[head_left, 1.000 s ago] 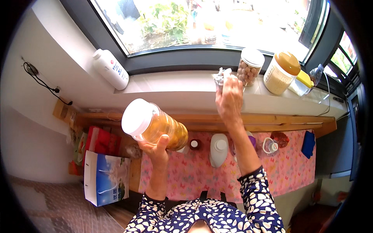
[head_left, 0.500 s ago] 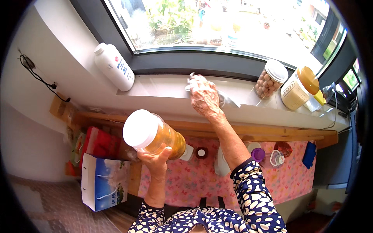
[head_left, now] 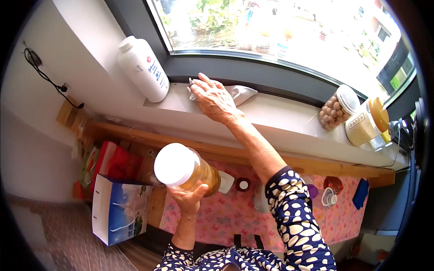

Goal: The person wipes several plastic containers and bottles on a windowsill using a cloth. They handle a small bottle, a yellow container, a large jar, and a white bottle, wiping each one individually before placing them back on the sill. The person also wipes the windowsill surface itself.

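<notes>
Shifted left since the earlier frame: right hand [head_left: 214,100] plus grey cloth [head_left: 242,93], now near the white bottle [head_left: 145,71], my landmark. Largest first, on my feed: windowsill [head_left: 282,109] runs right from the bottle; amber-filled jar [head_left: 189,170] sits below-right of it, gripped by the left hand [head_left: 186,198]; cloth just right of it, under the right hand. Palm down, fingers extended; I can't tell if they pinch. I judge wiping has reached the bottle's end.

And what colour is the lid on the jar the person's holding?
White. The lid shows best in the head view.
</notes>
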A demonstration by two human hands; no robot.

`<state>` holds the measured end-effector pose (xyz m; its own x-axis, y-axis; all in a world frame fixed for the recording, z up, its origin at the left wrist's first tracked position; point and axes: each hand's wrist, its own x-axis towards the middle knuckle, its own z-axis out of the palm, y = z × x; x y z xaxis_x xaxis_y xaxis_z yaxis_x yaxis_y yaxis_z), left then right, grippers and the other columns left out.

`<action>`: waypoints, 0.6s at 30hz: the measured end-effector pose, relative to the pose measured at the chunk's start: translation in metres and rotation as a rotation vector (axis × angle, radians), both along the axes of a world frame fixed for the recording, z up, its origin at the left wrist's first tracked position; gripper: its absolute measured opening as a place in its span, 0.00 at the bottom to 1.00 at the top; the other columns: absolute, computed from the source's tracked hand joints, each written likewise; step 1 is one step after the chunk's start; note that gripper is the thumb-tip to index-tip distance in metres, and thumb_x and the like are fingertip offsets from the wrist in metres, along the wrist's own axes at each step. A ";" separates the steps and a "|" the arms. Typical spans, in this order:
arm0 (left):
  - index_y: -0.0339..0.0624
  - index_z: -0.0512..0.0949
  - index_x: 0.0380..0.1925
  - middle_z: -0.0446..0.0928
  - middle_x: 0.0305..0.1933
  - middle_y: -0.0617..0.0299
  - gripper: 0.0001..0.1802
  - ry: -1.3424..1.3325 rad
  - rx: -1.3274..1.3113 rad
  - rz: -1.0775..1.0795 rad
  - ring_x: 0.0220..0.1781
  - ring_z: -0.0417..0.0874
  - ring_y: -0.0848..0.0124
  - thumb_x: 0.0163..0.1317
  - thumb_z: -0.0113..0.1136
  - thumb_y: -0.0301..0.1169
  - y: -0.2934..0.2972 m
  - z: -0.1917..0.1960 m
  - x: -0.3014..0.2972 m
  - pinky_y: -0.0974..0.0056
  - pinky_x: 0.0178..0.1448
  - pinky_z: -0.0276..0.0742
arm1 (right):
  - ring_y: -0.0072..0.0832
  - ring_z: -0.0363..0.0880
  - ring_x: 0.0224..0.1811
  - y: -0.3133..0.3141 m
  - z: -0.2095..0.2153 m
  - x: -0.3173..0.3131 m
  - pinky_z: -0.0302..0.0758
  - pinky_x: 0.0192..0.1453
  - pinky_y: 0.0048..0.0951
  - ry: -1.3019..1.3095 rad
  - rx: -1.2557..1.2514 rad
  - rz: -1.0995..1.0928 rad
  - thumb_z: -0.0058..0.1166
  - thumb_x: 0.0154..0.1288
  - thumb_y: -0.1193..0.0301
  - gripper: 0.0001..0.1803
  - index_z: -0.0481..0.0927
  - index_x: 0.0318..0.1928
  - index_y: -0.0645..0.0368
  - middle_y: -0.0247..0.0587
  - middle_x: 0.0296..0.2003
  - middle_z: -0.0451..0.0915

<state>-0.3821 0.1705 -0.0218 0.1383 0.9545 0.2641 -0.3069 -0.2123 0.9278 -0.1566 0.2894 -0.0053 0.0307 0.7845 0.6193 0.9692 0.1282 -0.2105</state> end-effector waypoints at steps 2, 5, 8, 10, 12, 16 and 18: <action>0.37 0.62 0.56 0.69 0.52 0.58 0.44 0.002 0.004 0.032 0.52 0.75 0.67 0.39 0.77 0.33 0.001 0.001 -0.005 0.63 0.53 0.80 | 0.39 0.62 0.68 0.001 0.007 -0.007 0.61 0.68 0.40 0.053 -0.112 0.089 0.46 0.60 0.76 0.19 0.74 0.53 0.62 0.45 0.59 0.71; 0.37 0.62 0.57 0.69 0.52 0.57 0.45 -0.007 0.021 0.010 0.52 0.75 0.67 0.38 0.77 0.34 0.006 0.001 -0.005 0.63 0.52 0.80 | 0.37 0.63 0.68 -0.010 0.004 -0.009 0.60 0.68 0.39 0.101 -0.145 0.259 0.50 0.58 0.75 0.19 0.75 0.52 0.58 0.41 0.59 0.72; 0.37 0.62 0.57 0.70 0.52 0.56 0.44 0.039 0.085 0.031 0.51 0.76 0.67 0.39 0.76 0.33 0.011 -0.001 0.000 0.63 0.52 0.80 | 0.36 0.63 0.67 -0.040 0.001 -0.002 0.59 0.68 0.45 0.165 -0.140 0.413 0.55 0.55 0.74 0.20 0.76 0.51 0.51 0.33 0.57 0.74; 0.37 0.63 0.57 0.71 0.51 0.56 0.43 0.009 0.085 -0.045 0.49 0.76 0.67 0.41 0.76 0.31 0.012 0.015 0.009 0.63 0.52 0.79 | 0.35 0.64 0.67 -0.071 0.010 0.003 0.58 0.67 0.50 0.096 -0.191 0.190 0.55 0.55 0.73 0.22 0.75 0.53 0.48 0.31 0.58 0.74; 0.36 0.65 0.56 0.73 0.50 0.56 0.40 -0.036 0.141 -0.110 0.48 0.78 0.67 0.41 0.74 0.26 0.016 0.019 0.019 0.63 0.53 0.78 | 0.35 0.65 0.66 -0.095 0.007 0.009 0.57 0.65 0.60 0.031 -0.184 -0.011 0.54 0.56 0.72 0.24 0.74 0.55 0.44 0.30 0.58 0.74; 0.36 0.62 0.58 0.72 0.51 0.55 0.44 -0.076 0.044 -0.217 0.52 0.76 0.67 0.39 0.75 0.22 0.011 0.031 0.047 0.63 0.56 0.77 | 0.36 0.68 0.64 -0.144 -0.001 0.023 0.60 0.66 0.53 0.017 -0.068 -0.182 0.53 0.57 0.72 0.22 0.75 0.54 0.46 0.33 0.57 0.75; 0.36 0.60 0.59 0.71 0.52 0.55 0.46 -0.024 0.096 -0.265 0.53 0.75 0.67 0.38 0.76 0.23 0.006 0.038 0.066 0.63 0.57 0.76 | 0.36 0.68 0.64 -0.168 -0.003 0.034 0.61 0.67 0.49 0.032 -0.055 -0.237 0.53 0.57 0.73 0.22 0.76 0.54 0.48 0.35 0.57 0.75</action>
